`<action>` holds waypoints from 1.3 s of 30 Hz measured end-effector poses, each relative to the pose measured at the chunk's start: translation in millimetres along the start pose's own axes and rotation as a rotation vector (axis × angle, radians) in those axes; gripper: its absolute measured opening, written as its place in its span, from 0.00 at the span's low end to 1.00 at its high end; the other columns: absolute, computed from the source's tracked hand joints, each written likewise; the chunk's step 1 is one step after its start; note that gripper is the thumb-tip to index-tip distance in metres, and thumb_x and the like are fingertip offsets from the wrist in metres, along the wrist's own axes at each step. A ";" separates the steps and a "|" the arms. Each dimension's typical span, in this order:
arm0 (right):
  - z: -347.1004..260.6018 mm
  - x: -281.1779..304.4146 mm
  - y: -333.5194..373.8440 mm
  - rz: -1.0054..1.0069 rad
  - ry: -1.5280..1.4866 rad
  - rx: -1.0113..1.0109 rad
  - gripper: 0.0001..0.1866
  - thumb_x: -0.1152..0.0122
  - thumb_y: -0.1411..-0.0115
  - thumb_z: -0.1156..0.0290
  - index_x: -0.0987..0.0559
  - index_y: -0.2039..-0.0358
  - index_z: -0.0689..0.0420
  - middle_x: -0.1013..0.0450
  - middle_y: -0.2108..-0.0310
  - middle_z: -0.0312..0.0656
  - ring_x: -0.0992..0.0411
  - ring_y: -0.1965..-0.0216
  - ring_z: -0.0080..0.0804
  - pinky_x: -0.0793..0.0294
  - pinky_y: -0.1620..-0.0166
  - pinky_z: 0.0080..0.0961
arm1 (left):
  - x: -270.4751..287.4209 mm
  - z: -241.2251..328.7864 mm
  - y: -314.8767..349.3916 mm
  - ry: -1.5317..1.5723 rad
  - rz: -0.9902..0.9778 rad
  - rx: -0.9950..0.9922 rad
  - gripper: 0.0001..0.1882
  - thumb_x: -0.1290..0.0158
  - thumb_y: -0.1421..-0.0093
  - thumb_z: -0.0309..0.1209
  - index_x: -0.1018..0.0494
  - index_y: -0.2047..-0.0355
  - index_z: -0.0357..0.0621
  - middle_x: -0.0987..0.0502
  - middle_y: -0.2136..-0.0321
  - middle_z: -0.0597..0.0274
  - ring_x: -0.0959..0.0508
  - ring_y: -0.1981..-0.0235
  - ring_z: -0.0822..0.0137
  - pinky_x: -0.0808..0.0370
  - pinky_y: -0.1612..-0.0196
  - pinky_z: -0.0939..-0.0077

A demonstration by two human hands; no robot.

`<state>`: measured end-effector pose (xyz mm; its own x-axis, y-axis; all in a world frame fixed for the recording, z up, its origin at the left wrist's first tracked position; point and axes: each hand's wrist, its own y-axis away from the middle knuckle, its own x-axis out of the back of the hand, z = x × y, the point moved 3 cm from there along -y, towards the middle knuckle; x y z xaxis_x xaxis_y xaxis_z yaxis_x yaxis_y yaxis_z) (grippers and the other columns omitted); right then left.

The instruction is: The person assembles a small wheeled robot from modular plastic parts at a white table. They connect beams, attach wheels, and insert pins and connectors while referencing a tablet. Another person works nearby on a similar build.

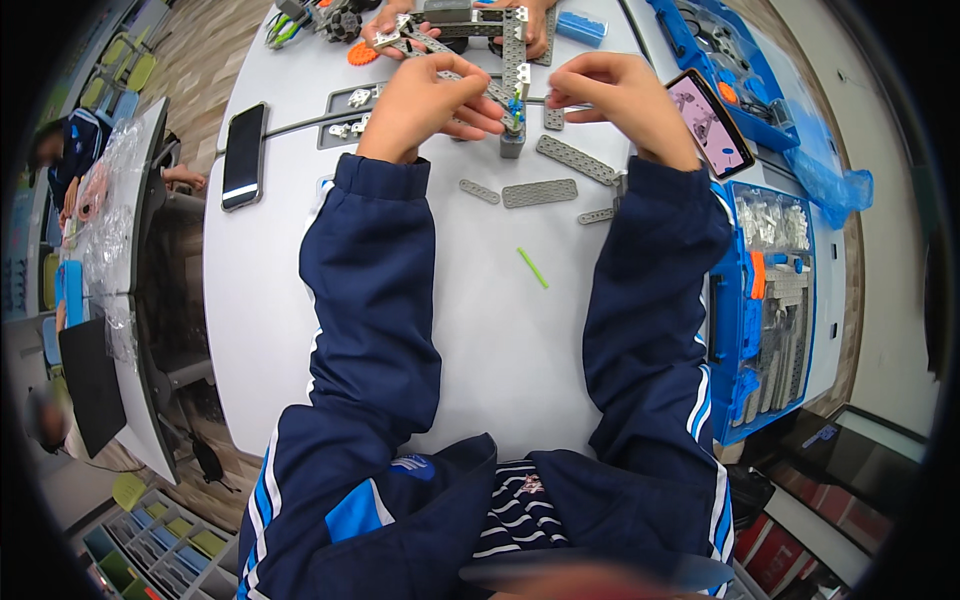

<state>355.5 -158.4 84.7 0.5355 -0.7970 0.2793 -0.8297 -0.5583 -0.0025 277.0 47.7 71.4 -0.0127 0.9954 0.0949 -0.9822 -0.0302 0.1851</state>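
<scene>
My left hand (430, 105) is beside a grey frame of perforated plastic beams (514, 55). Its lower fingers are stretched toward the frame's upright leg, and I see nothing held in them. Green and blue small connectors (515, 108) sit low on that leg, above a grey end block (512, 146). To the right of the leg, my right hand (615, 100) has thumb and fingertips pinched together; whatever is between them is too small to make out. Another person's left-side hand (397, 28) and right-side hand (541, 30) touch the frame at the far edge.
Loose grey beams (540, 193) and a green rod (533, 268) lie on the white table (500, 350). A grey parts tray (345, 112) and a phone (244, 157) are left; a lit tablet (712, 122) and blue parts cases (730, 350) right.
</scene>
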 end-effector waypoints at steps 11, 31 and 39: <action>-79.2 30.8 84.3 -0.233 -0.376 0.290 0.19 0.44 0.35 0.63 0.31 0.48 0.60 0.40 0.77 0.27 0.38 0.76 0.16 0.41 0.72 0.15 | -6.8 29.9 48.1 -0.383 0.028 -0.151 0.14 0.42 0.41 0.36 0.23 0.65 0.34 0.19 0.74 0.59 0.19 0.74 0.72 0.25 0.70 0.79; -75.9 27.6 116.1 -0.552 -1.325 0.225 0.19 0.54 0.32 0.74 0.37 0.42 0.63 0.37 0.76 0.33 0.37 0.75 0.21 0.34 0.71 0.18 | -101.3 -47.7 22.0 -1.045 0.284 -0.272 0.14 0.42 0.43 0.29 0.21 0.56 0.43 0.20 0.73 0.45 0.19 0.70 0.47 0.23 0.64 0.56; -77.2 26.3 115.7 -0.523 -1.324 0.214 0.18 0.54 0.32 0.73 0.37 0.43 0.63 0.38 0.76 0.33 0.37 0.75 0.21 0.34 0.72 0.17 | -99.4 -52.4 15.7 -1.003 0.319 -0.268 0.08 0.40 0.46 0.30 0.21 0.66 0.43 0.21 0.76 0.48 0.20 0.71 0.49 0.23 0.66 0.58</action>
<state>261.4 -226.2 165.9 0.6144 -0.0516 -0.7873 -0.5203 -0.7767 -0.3551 253.1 -46.9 13.6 -0.2353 0.4137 0.8795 -0.9713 -0.1318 -0.1979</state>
